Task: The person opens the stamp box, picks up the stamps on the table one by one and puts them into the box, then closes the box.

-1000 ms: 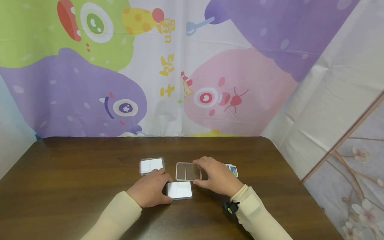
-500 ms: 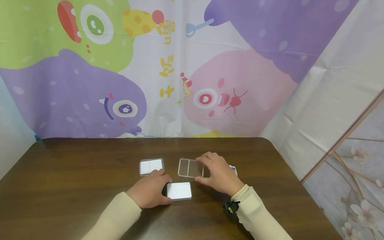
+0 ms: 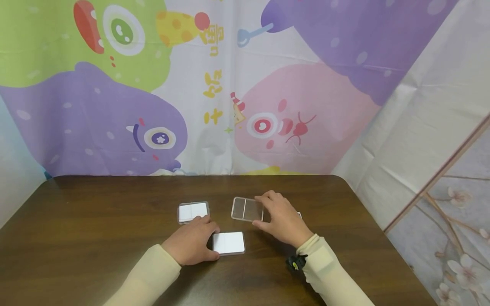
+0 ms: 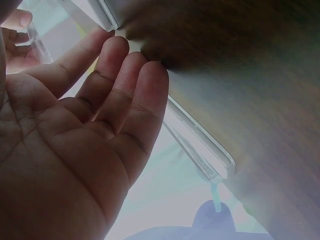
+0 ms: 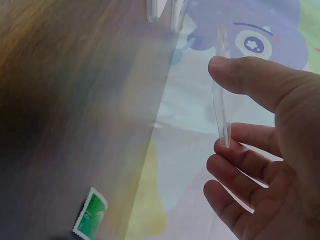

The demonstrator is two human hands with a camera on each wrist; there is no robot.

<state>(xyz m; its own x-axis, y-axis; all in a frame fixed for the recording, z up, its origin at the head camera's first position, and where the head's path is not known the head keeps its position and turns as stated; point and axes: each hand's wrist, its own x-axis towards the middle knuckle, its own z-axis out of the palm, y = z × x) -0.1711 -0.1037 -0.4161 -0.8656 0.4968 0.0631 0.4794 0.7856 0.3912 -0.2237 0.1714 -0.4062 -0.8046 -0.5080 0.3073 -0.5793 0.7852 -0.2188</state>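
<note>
My right hand [image 3: 283,219] pinches a clear plastic lid [image 3: 246,209], a thin rectangle with one line across it, between thumb and fingertips. In the right wrist view the lid [image 5: 221,115] appears edge-on and raised above the table. My left hand [image 3: 191,241] grips the left end of a small clear box [image 3: 229,243] with white contents, thumb at the near corner and index finger at the far one. The left wrist view shows the index fingertip right at the corner of that box [image 4: 102,14]; the thumb is hidden there.
A second clear box [image 3: 193,211] with white contents lies just beyond my left hand. A green postage stamp [image 5: 91,215] with perforated edges lies on the dark wooden table [image 3: 95,238], mostly behind my right hand in the head view. A cartoon-printed cloth [image 3: 210,85] hangs behind the table.
My right hand has moved the lid away from the near box, to the back and right, and now covers more of the stamp. My left hand stays in place on the box.
</note>
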